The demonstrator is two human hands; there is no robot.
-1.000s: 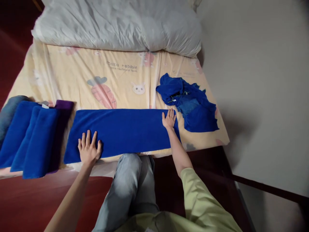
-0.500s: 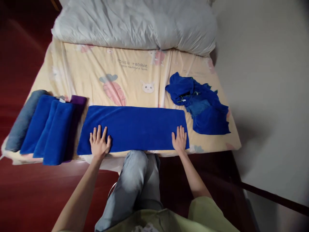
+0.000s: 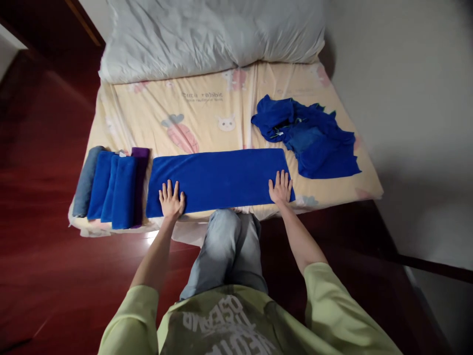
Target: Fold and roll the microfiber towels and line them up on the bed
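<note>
A long blue towel (image 3: 225, 177) lies flat near the front edge of the bed, its long side running left to right. On its lower left corner area rests my left hand (image 3: 172, 199), palm down with fingers spread. My right hand (image 3: 281, 187) lies open, palm down, near the towel's right end. Several rolled or folded cloths stand side by side to the left: a grey-blue roll (image 3: 87, 182), blue ones (image 3: 124, 192) and a purple one (image 3: 140, 185). Crumpled blue cloths (image 3: 321, 148) are heaped to the right of the flat towel.
The bed (image 3: 218, 125) has a pale yellow printed sheet. A large grey-white quilt (image 3: 210, 37) is bunched along its far side. A pale wall (image 3: 406, 123) rises at the right. Dark red floor (image 3: 40, 256) shows at the left, and my knees are against the bed's front edge.
The camera view has shifted, showing more of my shirt and the floor at the left. Both hands remain flat on the blue towel, which looks unchanged.
</note>
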